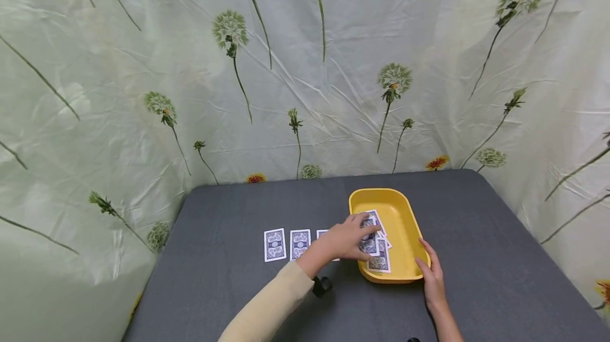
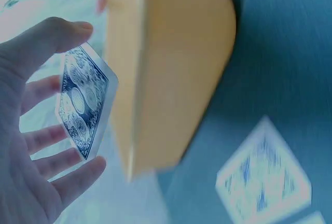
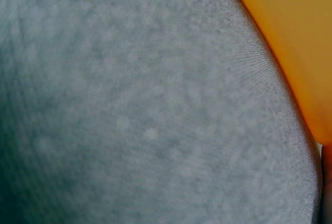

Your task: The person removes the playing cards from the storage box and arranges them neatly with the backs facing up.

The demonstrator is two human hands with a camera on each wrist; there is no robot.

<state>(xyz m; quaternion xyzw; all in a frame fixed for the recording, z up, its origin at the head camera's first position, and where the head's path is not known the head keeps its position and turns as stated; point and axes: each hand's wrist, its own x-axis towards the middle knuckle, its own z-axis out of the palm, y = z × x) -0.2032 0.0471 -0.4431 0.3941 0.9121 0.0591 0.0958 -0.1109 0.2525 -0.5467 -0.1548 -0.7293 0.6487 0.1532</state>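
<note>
My left hand [image 1: 345,239] is over the left side of a yellow plastic tray [image 1: 402,220]. It holds a blue-and-white patterned playing card [image 2: 85,102] by the edges, thumb on one side and fingertips on the other, as the left wrist view shows. Beneath that hand, several playing cards [image 1: 379,262] lie overlapping in the tray, back side up and partly covered by the fingers. At the tray's near right corner, my right hand [image 1: 433,278] grips the rim, its thumb on the inner side. The right wrist view catches only the tray's side [image 3: 295,42] and a sliver of finger.
Left of the tray, a row of face-down cards lies on the dark grey table [image 1: 214,289]: one card [image 1: 275,245] at the far left, another card [image 1: 300,244] beside it, and a third partly behind the left forearm. A flower-printed curtain [image 1: 305,66] hangs behind the table.
</note>
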